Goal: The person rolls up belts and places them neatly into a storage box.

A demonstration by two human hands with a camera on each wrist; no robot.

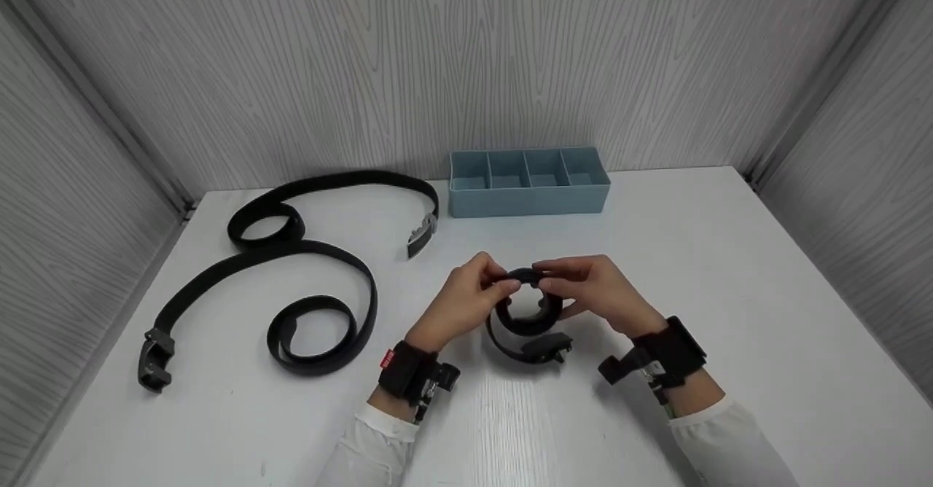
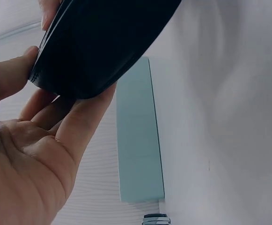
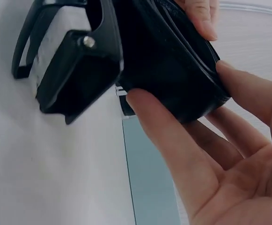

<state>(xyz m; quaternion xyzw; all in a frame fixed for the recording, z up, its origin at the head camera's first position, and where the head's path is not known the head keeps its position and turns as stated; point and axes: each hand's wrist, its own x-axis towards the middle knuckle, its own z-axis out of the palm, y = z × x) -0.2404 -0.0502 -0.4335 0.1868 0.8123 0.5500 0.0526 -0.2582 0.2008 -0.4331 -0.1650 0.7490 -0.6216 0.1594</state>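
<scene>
A black belt [image 1: 526, 325], wound into a ring, is held between both hands near the middle of the table. My left hand [image 1: 461, 299] grips the ring's left side, thumb inside and fingers outside. On the opposite side my right hand [image 1: 601, 294] pinches the coil between thumb and fingers. The belt's buckle end [image 1: 548, 347] hangs out of the coil toward me. In the right wrist view the dark buckle [image 3: 79, 70] shows close up beside the coil. The left wrist view shows the smooth outer strap [image 2: 103, 42] over the left fingers.
Two more black belts lie on the left: one [image 1: 342, 179] at the back with a silver buckle, another [image 1: 321, 248] partly coiled in front. A blue-grey box [image 1: 528, 203] with several compartments stands against the back wall. Side walls [image 1: 838, 144] enclose the white table [image 1: 729, 290].
</scene>
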